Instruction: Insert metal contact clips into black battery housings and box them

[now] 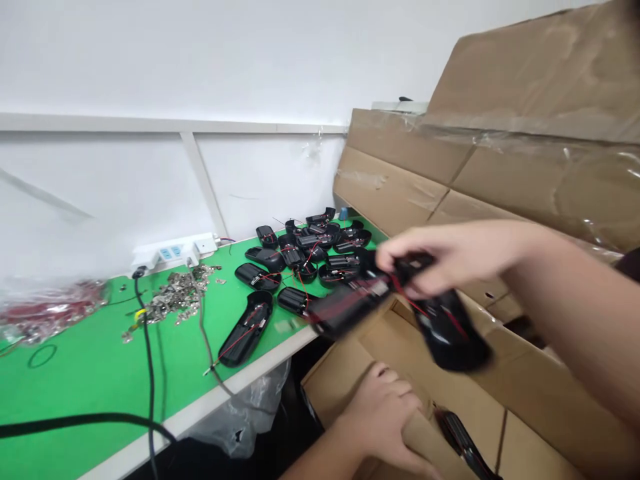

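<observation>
My right hand (440, 257) is closed on black plastic casings (350, 303) with red wires, blurred by motion; one points left over the table edge, another (453, 333) hangs down above an open cardboard box. Below it, my left hand (383, 410) grips the flap of the cardboard box (340, 380), its fingers bent over the cardboard. Inside the box lies another black casing (465, 440), partly cut off by the frame. Several similar casings with red wires form a pile (310, 243) on the green table, and one (247, 330) lies apart near the front edge.
On the green tabletop (100, 387) are a heap of small metal pieces (175, 297), a bag of red wires (55, 310) and a white power strip (175, 250). A black cable (150, 373) crosses the front edge. Large cardboard sheets (525, 80) stand at the right.
</observation>
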Available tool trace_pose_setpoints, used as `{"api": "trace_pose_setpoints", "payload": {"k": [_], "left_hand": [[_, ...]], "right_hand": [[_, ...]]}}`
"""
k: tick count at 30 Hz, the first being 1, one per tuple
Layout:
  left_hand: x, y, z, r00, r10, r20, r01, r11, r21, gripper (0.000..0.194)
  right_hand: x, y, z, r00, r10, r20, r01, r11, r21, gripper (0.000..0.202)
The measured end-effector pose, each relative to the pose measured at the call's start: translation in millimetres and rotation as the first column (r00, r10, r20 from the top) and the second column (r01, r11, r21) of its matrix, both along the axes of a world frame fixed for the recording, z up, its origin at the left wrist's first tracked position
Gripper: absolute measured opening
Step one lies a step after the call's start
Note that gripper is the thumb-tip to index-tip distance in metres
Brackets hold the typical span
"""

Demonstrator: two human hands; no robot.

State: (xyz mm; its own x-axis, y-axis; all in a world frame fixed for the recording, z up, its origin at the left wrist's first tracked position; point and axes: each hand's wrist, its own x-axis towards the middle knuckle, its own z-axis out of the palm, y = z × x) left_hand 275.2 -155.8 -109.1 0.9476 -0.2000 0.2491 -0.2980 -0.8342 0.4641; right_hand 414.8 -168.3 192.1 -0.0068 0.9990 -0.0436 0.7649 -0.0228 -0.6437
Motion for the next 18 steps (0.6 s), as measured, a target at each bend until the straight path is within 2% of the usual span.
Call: {"api": "trace_pose_setpoints", "payload": {"k": [1, 2, 3, 4, 6, 8, 11, 14, 16, 18], "left_hand": [[0.5, 0.4, -0.6, 1.000, -0.008, -0.014, 0.007, 1.000, -0.011, 0.099], [0.7, 0.8, -0.7, 1.000, -0.005, -0.017, 0.004, 1.000, -0.018, 0.099], [0.4, 1.3, -0.4, 1.000, 0.005, -0.012, -0.005, 1.000, -0.025, 0.099], [-0.2, 1.6, 0.0, 1.000, 0.009, -0.004, -0.009, 0.999, -0.032, 0.098], [-1.7, 2.0, 0.3, 1.000, 0.019, 0.018, -0.019, 0.999, -0.034, 0.097], [-2.6, 1.7, -0.9, 0.999, 0.021, 0.036, -0.020, 1.000, -0.016, 0.096], [-2.1, 0.6, -4.7, 0.997, 0.007, 0.076, -0.006, 1.000, -0.020, 0.095], [-2.5, -0.1, -6.7, 0.991, 0.012, 0.133, -0.004, 0.998, -0.063, 0.095], [-3.6, 0.8, -4.2, 0.991, 0.022, 0.133, -0.011, 0.997, -0.078, 0.092], [-4.7, 2.7, 1.3, 0.994, 0.020, 0.104, -0.012, 0.997, -0.070, 0.090]], "right_hand": [[4.4, 37.7, 15.6, 0.986, 0.153, -0.058, -0.160, 0.978, -0.131, 0.030], [9.4, 75.4, 26.3, 0.978, 0.200, -0.055, -0.206, 0.969, -0.135, 0.028], [13.9, 112.0, 31.5, 0.981, 0.195, 0.001, -0.193, 0.970, -0.146, 0.031], [17.4, 146.4, 31.7, 0.986, 0.152, 0.068, -0.140, 0.978, -0.157, 0.034], [20.1, 204.6, 20.4, 0.982, 0.051, 0.184, -0.025, 0.990, -0.141, 0.038], [18.7, 245.2, 1.7, 0.972, 0.008, 0.234, 0.024, 0.990, -0.136, 0.041], [16.5, 276.9, -24.5, 0.969, -0.002, 0.248, 0.037, 0.990, -0.134, 0.036], [18.9, 287.4, -39.1, 0.973, -0.022, 0.229, 0.035, 0.998, -0.056, 0.039], [22.1, 283.0, -40.3, 0.975, -0.048, 0.216, 0.042, 0.999, 0.031, 0.050], [24.5, 261.3, -34.5, 0.977, -0.070, 0.202, 0.038, 0.987, 0.155, 0.056]]}}
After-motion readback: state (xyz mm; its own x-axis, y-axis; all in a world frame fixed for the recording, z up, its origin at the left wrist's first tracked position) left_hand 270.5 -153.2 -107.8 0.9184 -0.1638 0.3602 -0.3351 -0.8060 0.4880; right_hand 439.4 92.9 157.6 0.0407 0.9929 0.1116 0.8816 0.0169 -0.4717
